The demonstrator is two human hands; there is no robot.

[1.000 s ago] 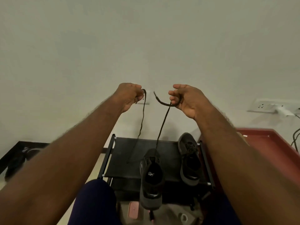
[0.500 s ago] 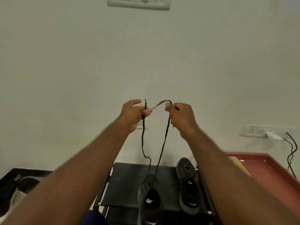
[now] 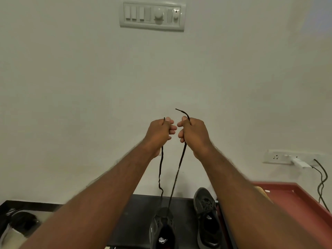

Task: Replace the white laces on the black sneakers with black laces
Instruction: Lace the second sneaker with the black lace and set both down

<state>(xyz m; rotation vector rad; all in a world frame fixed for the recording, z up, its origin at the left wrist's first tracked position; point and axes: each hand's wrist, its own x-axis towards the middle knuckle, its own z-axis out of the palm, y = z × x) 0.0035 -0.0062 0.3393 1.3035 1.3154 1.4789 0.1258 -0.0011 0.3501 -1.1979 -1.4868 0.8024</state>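
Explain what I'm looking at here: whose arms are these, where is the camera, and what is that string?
There is no machine here. A person wears one camera on the head, looking forward and down, so the two bare arms are their own. The left hand and right hand each hold one end of a black lace, raised in front of a wall. The strands hang down toward the nearer black sneaker, which stands on a black stand. A second sneaker stands to its right.
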